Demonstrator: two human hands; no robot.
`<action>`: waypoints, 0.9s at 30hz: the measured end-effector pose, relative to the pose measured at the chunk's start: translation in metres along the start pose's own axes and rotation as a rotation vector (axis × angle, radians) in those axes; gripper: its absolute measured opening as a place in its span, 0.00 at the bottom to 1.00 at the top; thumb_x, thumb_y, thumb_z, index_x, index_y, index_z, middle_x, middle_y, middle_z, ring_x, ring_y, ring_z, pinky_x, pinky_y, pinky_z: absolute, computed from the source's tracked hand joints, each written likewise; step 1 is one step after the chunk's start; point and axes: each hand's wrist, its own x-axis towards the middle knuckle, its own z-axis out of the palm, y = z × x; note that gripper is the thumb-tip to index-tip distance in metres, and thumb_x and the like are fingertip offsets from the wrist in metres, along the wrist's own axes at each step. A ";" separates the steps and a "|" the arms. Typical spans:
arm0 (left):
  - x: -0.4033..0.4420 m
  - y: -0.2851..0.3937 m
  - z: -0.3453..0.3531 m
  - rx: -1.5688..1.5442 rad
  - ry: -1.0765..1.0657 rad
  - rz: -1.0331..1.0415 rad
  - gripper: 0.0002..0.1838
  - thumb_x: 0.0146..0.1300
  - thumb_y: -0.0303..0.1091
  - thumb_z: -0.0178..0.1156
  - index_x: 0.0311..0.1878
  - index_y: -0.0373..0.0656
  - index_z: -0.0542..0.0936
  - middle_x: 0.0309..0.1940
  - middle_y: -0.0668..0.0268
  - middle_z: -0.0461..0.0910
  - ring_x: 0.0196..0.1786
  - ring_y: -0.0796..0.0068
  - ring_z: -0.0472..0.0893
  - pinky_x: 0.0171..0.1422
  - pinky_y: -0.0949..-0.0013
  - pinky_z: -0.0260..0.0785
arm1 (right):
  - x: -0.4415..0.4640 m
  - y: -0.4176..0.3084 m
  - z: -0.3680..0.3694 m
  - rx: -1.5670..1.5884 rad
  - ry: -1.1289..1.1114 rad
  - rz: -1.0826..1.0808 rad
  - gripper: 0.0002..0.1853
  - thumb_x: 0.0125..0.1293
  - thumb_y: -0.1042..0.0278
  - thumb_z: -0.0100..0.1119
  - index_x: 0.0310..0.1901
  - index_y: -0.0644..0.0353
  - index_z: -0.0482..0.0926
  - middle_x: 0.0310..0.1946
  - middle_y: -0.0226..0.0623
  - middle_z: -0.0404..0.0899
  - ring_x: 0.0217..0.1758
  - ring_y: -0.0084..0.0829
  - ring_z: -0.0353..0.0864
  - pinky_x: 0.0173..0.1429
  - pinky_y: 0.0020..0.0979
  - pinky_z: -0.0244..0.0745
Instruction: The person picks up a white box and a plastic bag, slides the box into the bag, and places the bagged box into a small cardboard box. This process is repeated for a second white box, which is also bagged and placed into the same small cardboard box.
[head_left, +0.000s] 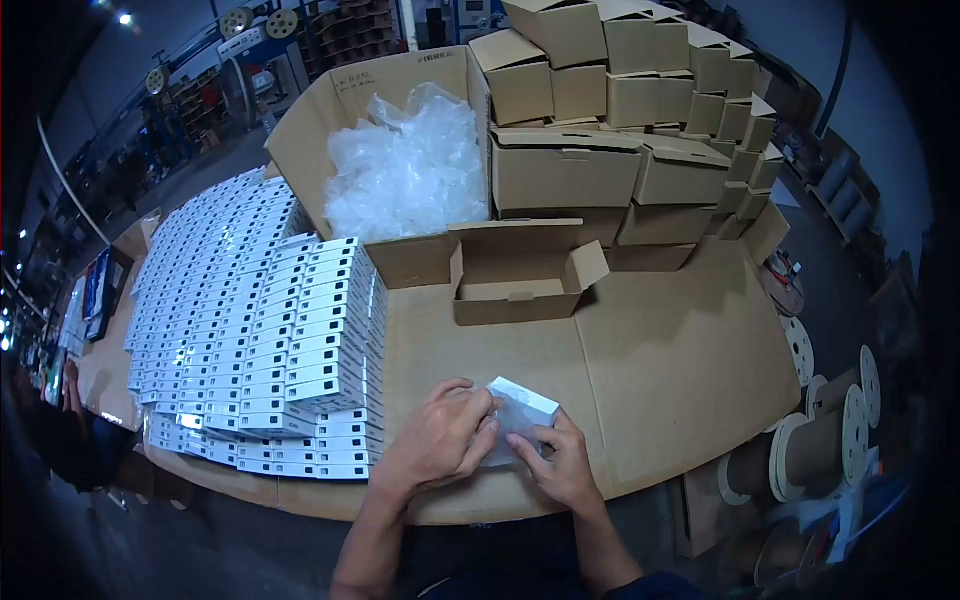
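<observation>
Close to the table's front edge, a small white box [526,398] is between my hands, with a thin translucent plastic bag [505,418] around its near part. My left hand [438,438] has its fingers curled and pinched at the left side of the bag. Thumb and fingers of my right hand [558,462] grip the right side of the bagged box. Beyond them stands an open brown carton [515,312], its flaps raised and its visible floor bare. To the left rise stacks of white boxes [325,345] with dark square marks on their ends.
A large carton [300,150] full of crumpled clear plastic bags [410,165] stands at the back. Brown cartons [565,170] are piled high at the back right. Cable reels [815,450] lie off the table's right side. Another person's arm [72,390] shows at far left.
</observation>
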 end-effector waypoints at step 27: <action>-0.074 -0.039 0.076 -0.704 0.346 -0.489 0.24 0.56 0.28 0.80 0.55 0.32 0.82 0.44 0.59 0.89 0.49 0.72 0.88 0.57 0.67 0.81 | 0.043 0.005 -0.033 0.391 0.199 -0.020 0.25 0.75 0.77 0.53 0.72 0.66 0.68 0.63 0.44 0.75 0.64 0.33 0.78 0.69 0.34 0.73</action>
